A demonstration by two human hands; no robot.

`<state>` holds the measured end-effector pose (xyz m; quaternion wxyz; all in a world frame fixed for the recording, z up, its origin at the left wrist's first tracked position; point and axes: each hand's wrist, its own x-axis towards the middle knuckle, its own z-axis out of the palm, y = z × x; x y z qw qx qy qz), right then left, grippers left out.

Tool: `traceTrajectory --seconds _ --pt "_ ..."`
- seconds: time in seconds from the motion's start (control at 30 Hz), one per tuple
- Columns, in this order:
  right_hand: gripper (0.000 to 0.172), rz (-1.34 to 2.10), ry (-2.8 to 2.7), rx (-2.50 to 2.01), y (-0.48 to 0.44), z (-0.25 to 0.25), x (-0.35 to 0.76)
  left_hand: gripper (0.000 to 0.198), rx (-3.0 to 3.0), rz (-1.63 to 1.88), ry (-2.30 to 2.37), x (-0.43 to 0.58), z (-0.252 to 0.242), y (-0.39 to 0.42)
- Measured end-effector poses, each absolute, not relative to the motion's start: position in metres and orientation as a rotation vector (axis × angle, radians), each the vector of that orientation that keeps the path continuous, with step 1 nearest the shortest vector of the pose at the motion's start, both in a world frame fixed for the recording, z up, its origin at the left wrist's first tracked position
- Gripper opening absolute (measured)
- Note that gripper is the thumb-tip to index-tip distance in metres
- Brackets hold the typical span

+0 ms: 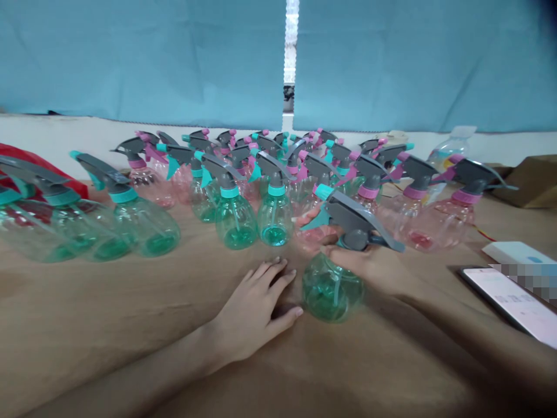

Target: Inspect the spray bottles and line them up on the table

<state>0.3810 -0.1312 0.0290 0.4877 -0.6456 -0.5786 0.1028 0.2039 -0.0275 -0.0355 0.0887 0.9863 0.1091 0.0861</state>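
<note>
My right hand (374, 264) is wrapped round the neck of a green spray bottle (333, 290) with a grey trigger head and teal nozzle, and the bottle stands on the brown table (130, 325) in front of me. My left hand (256, 307) lies flat on the table just left of that bottle, fingers stretched out, thumb almost touching its base. It holds nothing.
Several green and pink spray bottles (235, 217) stand in rows behind the hands, more at the far left (143, 223). A phone (513, 302) and a white box (517, 252) lie at the right. A blue curtain (174, 58) hangs behind.
</note>
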Motion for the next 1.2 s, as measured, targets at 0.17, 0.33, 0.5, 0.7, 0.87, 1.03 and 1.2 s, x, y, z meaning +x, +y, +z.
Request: traceTrajectory --seconds 0.17,0.33,0.5,0.7,0.87,1.03,1.2 --pt "0.013 0.358 -1.333 -1.534 -0.1296 0.0312 0.3765 0.053 2.944 0.241 0.339 0.2044 -0.0361 -0.0276" --pt "0.002 0.275 -1.253 -1.617 -0.1289 0.0274 0.3755 0.051 2.944 0.237 0.339 0.2042 -0.0358 -0.0271" --pt "0.006 0.232 -1.230 -1.695 -0.1293 0.0267 0.3756 0.050 2.933 0.260 0.330 0.2031 -0.0364 -0.0271" --pt "0.004 0.262 -1.247 -1.671 -0.1281 0.0246 0.3785 0.050 2.938 0.265 0.320 0.2031 -0.0372 -0.0269" --pt "0.004 0.219 -1.249 -1.697 -0.1287 0.0240 0.3779 0.051 2.937 0.265 0.319 0.2032 -0.0373 -0.0266" --pt "0.006 0.219 -1.238 -1.700 -0.1302 0.0267 0.3753 0.051 2.938 0.251 0.324 0.2036 -0.0373 -0.0264" --pt "0.006 0.279 -1.250 -1.672 -0.1300 0.0261 0.3765 0.049 2.922 0.279 0.316 0.2036 -0.0374 -0.0264"
